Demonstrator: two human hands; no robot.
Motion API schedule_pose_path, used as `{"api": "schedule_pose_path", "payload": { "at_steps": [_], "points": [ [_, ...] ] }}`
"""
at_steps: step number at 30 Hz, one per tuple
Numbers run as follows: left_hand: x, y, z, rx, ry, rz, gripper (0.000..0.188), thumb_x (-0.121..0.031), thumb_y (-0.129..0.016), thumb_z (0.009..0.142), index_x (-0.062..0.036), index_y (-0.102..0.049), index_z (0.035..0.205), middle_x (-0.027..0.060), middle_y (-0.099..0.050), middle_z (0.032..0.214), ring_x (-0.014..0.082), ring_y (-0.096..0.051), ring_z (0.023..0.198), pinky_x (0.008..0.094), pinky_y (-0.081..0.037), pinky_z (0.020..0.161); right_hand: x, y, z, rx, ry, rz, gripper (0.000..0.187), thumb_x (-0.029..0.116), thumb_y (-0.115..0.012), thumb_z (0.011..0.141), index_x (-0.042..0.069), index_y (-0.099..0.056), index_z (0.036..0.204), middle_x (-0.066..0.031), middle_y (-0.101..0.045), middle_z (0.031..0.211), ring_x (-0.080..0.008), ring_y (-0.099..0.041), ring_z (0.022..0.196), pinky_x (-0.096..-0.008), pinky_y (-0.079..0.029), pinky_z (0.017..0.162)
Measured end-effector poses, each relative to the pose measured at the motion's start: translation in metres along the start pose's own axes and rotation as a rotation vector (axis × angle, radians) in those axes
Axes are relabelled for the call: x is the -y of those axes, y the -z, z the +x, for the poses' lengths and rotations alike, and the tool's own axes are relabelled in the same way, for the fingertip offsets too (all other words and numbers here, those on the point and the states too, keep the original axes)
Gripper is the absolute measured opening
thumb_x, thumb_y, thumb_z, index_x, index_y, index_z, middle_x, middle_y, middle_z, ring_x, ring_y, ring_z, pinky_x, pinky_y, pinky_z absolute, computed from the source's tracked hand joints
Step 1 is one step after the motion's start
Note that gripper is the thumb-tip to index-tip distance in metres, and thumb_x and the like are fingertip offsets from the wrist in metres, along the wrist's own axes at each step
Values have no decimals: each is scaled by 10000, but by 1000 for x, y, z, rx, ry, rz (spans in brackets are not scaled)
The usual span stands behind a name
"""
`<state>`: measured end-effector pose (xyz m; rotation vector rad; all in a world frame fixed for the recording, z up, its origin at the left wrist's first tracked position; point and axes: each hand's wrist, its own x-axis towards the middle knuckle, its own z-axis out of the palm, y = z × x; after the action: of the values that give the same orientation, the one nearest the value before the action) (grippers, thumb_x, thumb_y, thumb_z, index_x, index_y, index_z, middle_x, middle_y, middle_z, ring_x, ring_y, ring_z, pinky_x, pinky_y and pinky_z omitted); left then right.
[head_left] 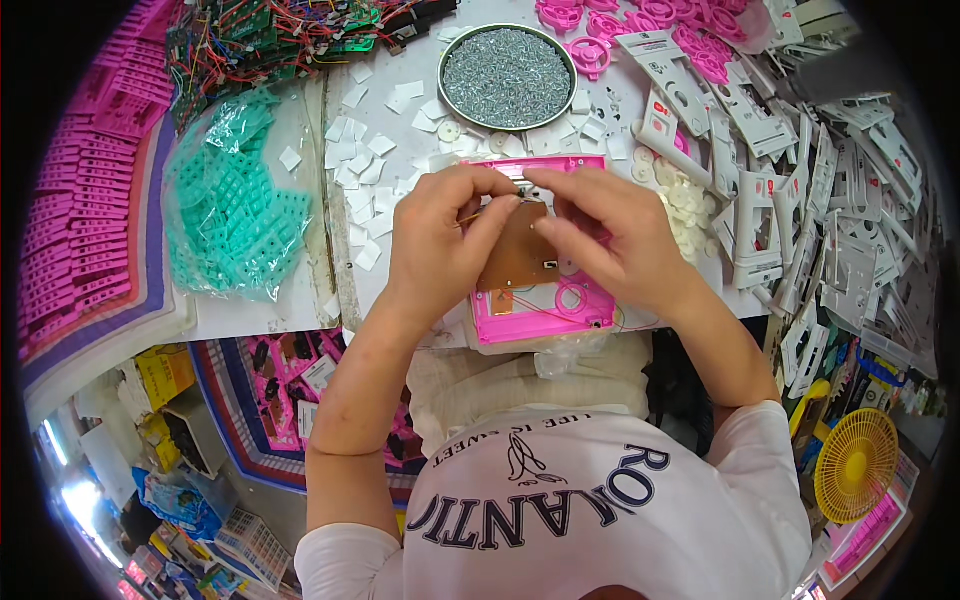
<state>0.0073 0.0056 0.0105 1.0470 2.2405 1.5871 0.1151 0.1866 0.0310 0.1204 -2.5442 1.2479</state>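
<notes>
A brown circuit board (pixel 512 255) is tilted over a bright pink plastic housing (pixel 585 322) at the table's near edge. My left hand (pixel 445 235) pinches the board's upper left edge between thumb and forefinger, beside a few thin wires. On the other side, my right hand (pixel 618 228) grips the upper right edge, its thumb lying on the brown face. Small dark parts show between the fingertips, too small to name. Inside the housing are a pink ring (pixel 570 296) and thin red wires. The fingers partly hide the housing's upper half.
A round tin of small screws (pixel 510 78) stands beyond my hands, with white square pieces (pixel 365 165) scattered leftward. A bag of turquoise parts (pixel 240 200) lies left, near stacked pink parts (pixel 85 220). Wired green boards (pixel 270 40) lie far left; white panels (pixel 760 210) crowd the right.
</notes>
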Motion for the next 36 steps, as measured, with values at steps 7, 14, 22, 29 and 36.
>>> {"api": "schedule_pose_path", "payload": {
  "at_steps": [7, 14, 22, 29, 36],
  "points": [
    [9, 2, -2, 20, -380, 107, 163, -35, -765, 794, -92, -671, 914, 30, -708, 862, 227, -643, 766, 353, -436, 781, 0, 23, -5, 93, -114, -111, 466, 89, -703, 869, 47, -641, 1329, -62, -596, 711, -150, -547, 566, -295, -451, 555],
    [8, -2, 0, -22, -430, 187, 171, -25, -760, 789, -95, -666, 914, 31, -705, 858, 228, -636, 760, 357, -434, 784, 18, 33, -15, 250, -287, 139, 228, 110, -702, 867, 37, -714, 1082, -55, -552, 609, -144, -514, 523, -307, -411, 514],
    [3, 4, -12, -11, -204, 159, 142, -15, -744, 804, -90, -685, 910, 33, -690, 848, 226, -611, 758, 355, -438, 791, -50, 78, 22, -38, -262, -263, 165, 183, -671, 870, 42, -707, 947, -82, -648, 709, -224, -604, 610, -353, -479, 596],
    [-2, 5, -11, -2, -310, 224, 189, 60, -718, 781, -54, -696, 930, 73, -708, 895, 257, -613, 794, 354, -463, 814, -150, 106, 148, -52, -218, -744, 257, 224, -658, 852, 45, -730, 1021, -144, -727, 956, -338, -675, 930, -459, -530, 820],
    [7, 5, -16, 25, -341, 120, 205, 69, -744, 767, -38, -680, 929, 99, -707, 959, 291, -642, 938, 375, -532, 785, -203, 149, 189, -191, -236, -592, 240, 241, -671, 826, 106, -767, 999, -144, -747, 970, -344, -712, 896, -440, -560, 812]
  ]
}}
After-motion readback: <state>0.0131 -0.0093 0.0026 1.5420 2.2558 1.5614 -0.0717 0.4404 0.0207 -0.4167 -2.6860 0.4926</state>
